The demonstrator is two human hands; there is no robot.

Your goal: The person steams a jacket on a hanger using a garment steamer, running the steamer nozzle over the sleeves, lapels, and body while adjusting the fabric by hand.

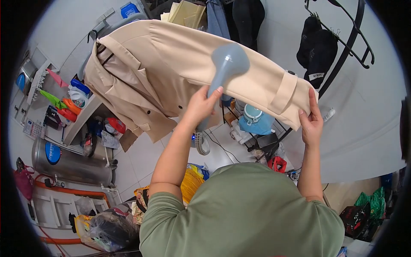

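A beige coat [167, 64] hangs at the upper left, one sleeve [261, 77] pulled out toward the right. My left hand [201, 104] is wrapped round the handle of a grey-blue garment steamer [230, 62]. The steamer's wide head lies over the middle of the sleeve, and a ribbed hose [202, 145] curls below its handle. At the sleeve's end, my right hand [311, 122] pinches the cuff between thumb and fingers and keeps the sleeve stretched. A strap with a dark button crosses the sleeve near that hand.
A black rack with hangers [359, 30] stands at the right, dark garments [317, 47] hanging from it. Beneath the sleeve is a blue container with a pale lid [252, 113]. A metal tank [70, 162] and a shelf of bottles [79, 96] are at the left; bags [113, 229] lie below.
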